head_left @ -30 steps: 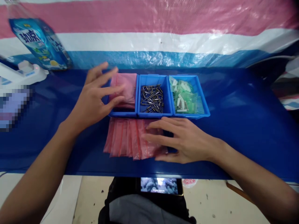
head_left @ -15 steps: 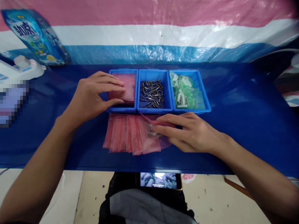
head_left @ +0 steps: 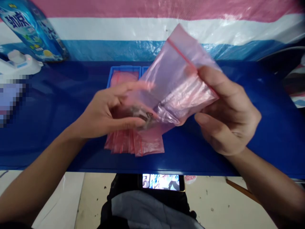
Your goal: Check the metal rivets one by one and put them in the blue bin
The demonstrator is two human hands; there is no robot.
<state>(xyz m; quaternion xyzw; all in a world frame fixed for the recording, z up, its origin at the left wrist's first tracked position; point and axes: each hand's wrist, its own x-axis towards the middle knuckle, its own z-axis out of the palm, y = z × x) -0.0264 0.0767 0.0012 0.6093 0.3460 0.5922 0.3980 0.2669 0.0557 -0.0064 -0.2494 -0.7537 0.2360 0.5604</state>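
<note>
At one o'clock from the middle of your view, the pink bag [head_left: 181,79] is raised above the blue table [head_left: 47,105], tilted so that its end with the red strip points up and away from you. Small metallic-looking pieces [head_left: 143,117] show near its lower end, too blurred to identify. As I judge it, the step in hand is handling this one bag around its strip end. The next move would call for a steady hold at the lower end and a clear view of the strip; I can't tell whether the bag is sealed.

Your left hand [head_left: 107,108], at nine o'clock, appears to pinch that lower end, thumb on the near side and fingers reaching across above. Its forearm runs in from eight o'clock, the palm turned toward the bag. Your right hand [head_left: 228,111], at three o'clock, is curled, palm inward, its forearm coming from four o'clock. The forefinger lies at the red strip, and the thumb stands apart from it, below. With the blur, I can't tell whether any fingers there press the film together.

Toward seven o'clock, overlapping pink bags [head_left: 150,146] lie on the table beneath the raised one. At eleven o'clock, partly behind your left hand, a blue tray [head_left: 111,75] holds more pink film.
</note>
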